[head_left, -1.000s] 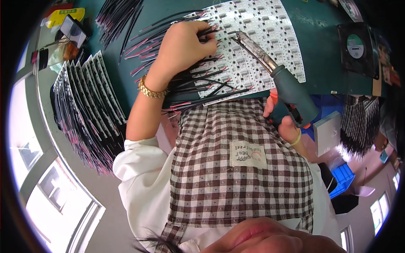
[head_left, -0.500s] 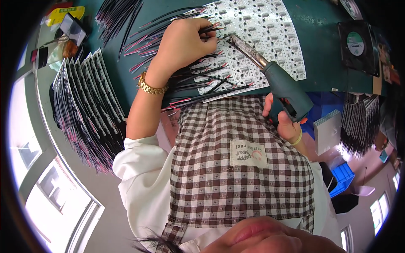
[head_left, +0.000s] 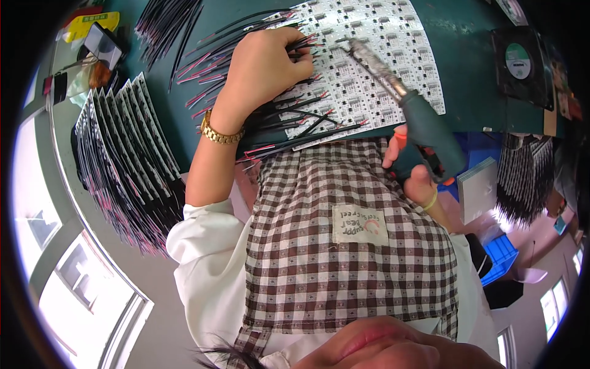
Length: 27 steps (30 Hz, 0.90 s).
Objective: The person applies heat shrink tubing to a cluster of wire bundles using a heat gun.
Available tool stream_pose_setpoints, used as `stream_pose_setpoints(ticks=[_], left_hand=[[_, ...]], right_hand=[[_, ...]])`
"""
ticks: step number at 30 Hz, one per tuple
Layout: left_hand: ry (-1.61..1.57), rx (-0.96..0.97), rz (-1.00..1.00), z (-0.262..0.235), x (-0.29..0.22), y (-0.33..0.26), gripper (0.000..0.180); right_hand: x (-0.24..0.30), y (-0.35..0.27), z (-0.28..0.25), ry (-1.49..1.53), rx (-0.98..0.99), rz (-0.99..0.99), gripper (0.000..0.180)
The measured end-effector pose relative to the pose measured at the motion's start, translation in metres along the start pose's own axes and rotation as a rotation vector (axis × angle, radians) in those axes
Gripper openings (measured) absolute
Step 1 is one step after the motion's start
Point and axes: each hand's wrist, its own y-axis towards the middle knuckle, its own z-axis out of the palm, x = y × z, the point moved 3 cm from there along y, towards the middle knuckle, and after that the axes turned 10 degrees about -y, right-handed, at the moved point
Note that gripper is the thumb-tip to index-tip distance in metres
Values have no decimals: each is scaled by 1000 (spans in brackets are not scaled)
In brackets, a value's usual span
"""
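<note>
My left hand (head_left: 263,69) is pinched on a black wire (head_left: 305,42) with bared ends, above a white sheet of circuit boards (head_left: 402,67). Its fingertips hide part of that wire. A dark green soldering gun (head_left: 435,128) is gripped in my right hand (head_left: 420,183), near the table's front edge. The gun's metal tip points up and left over the sheet, a little apart from the held wire. Several more black wires (head_left: 307,117) with red and pale ends lie across the sheet's left side, around and under my left hand.
Stacked board panels with hanging wires (head_left: 132,147) stand at the left. A loose wire bundle (head_left: 165,27) lies at the back left. A round-labelled black spool (head_left: 518,63) sits at the right of the green table (head_left: 470,67). A blue crate (head_left: 499,258) is lower right.
The soldering gun has shifted right, its tip drawing away from the wire end near my left fingers. My left hand keeps its pinch almost in place.
</note>
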Motion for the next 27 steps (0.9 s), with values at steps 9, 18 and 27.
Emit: stream_pose_setpoints(ticks=[9, 18, 27], left_hand=[[46, 75, 17, -6, 5, -10, 17], [-194, -383, 60, -61, -22, -31, 15], [155, -700, 320, -70, -28, -51, 20]], right_hand=[[-8, -4, -2, 31, -15, 94, 80], [-11, -2, -5, 46, 37, 39, 70], [-8, -5, -3, -8, 63, 64, 73]])
